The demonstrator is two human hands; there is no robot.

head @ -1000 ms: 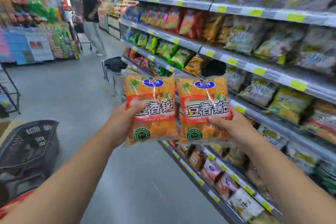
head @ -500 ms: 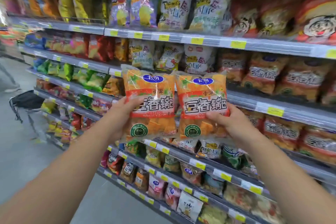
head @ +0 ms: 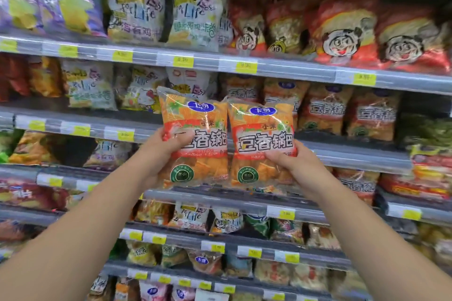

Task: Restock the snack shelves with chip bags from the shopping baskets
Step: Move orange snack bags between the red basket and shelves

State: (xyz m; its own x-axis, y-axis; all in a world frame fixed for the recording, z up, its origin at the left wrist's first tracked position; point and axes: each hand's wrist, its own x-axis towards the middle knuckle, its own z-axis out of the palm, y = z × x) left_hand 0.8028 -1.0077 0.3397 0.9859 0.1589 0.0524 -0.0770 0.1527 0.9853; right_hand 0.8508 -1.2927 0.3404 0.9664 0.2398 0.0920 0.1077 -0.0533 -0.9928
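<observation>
Fingers [head: 182, 139] around two orange bags [head: 195, 115] before stocked snack shelves [head: 220, 66]

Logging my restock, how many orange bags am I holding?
2. The left orange bag is in the left hand, the right orange bag in the right hand, side by side. More could hide behind them.

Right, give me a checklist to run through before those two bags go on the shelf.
1. Left hand grips left bag: ok.
2. Right hand grips right bag: ok.
3. Both bags upright, labels facing the camera: ok.
4. Matching orange bags found on the shelf behind: ok.
5. Free slot in that row: cannot tell, the held bags hide part of it.
</observation>
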